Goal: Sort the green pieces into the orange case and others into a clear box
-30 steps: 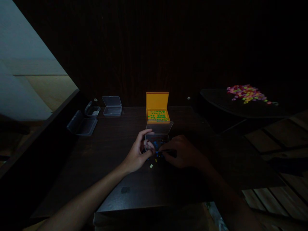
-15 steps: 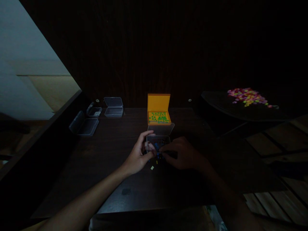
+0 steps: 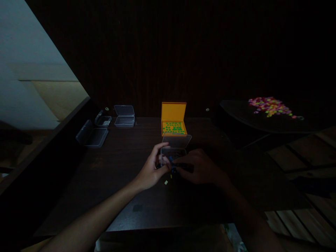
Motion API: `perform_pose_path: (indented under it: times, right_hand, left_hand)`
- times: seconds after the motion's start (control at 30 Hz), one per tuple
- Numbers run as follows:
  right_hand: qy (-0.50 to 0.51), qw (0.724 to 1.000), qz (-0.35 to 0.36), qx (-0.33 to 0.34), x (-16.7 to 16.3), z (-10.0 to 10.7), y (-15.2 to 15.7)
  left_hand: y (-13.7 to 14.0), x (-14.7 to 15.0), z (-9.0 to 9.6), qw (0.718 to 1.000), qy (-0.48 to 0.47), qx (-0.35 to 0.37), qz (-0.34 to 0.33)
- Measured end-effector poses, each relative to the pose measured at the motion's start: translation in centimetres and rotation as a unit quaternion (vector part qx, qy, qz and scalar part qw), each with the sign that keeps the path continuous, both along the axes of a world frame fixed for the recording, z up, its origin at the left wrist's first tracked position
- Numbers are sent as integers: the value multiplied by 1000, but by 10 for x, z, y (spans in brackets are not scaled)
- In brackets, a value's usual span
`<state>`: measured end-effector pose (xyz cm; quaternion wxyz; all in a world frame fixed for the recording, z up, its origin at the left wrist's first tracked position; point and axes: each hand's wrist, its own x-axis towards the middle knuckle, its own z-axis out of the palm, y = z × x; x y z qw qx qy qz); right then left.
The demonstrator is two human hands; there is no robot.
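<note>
A small clear plastic box (image 3: pixel 181 141) with its lid raised stands at the middle of the dark table. My left hand (image 3: pixel 153 171) is wrapped round its left side, thumb at the front edge and fingers behind. Over the box's front right, my right hand (image 3: pixel 201 167) has its thumb and fingertips drawn together; what they hold, if anything, is lost in shadow. Small dark and blue pieces (image 3: pixel 171 159) show in and around the box. On the table in front lie a pale square piece (image 3: pixel 166 182) and a tiny yellow piece (image 3: pixel 171 176).
Behind the box stands an open yellow case (image 3: pixel 173 112) with green marks inside. Further clear boxes (image 3: pixel 125 121) stand open at the back left, one of them (image 3: pixel 98 137) nearer the side panel. Pink and yellow flowers (image 3: pixel 271 106) are at the right.
My right fingertips have shifted very slightly at the box's front. My left hand keeps its hold, and the view has moved a little.
</note>
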<state>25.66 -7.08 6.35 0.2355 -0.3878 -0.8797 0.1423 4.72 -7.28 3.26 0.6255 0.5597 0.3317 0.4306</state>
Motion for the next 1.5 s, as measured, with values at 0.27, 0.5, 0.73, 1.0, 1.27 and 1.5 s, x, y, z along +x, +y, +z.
perform_pose_path:
  times: [0.27, 0.5, 0.73, 1.0, 1.27, 1.5]
  right_hand:
    - [21, 1000, -4, 17, 2, 0, 1]
    - [-20, 999, -31, 15, 1, -3, -1]
    - [-2, 1000, -27, 8, 2, 1, -1]
    - [-13, 1000, -15, -10, 1, -1, 0]
    - [78, 996, -48, 17, 5, 2, -2]
    - [-39, 991, 71, -103, 2, 3, 4]
  left_hand:
    - [1, -1, -1, 1000, 0, 1, 7]
    - [2, -1, -3, 1000, 2, 6, 6]
    - [2, -1, 1, 1000, 3, 0, 13]
    - [2, -1, -1, 1000, 0, 5, 12]
    - [9, -3, -1, 999, 2, 17, 48]
    - [21, -10, -3, 995, -6, 35, 98]
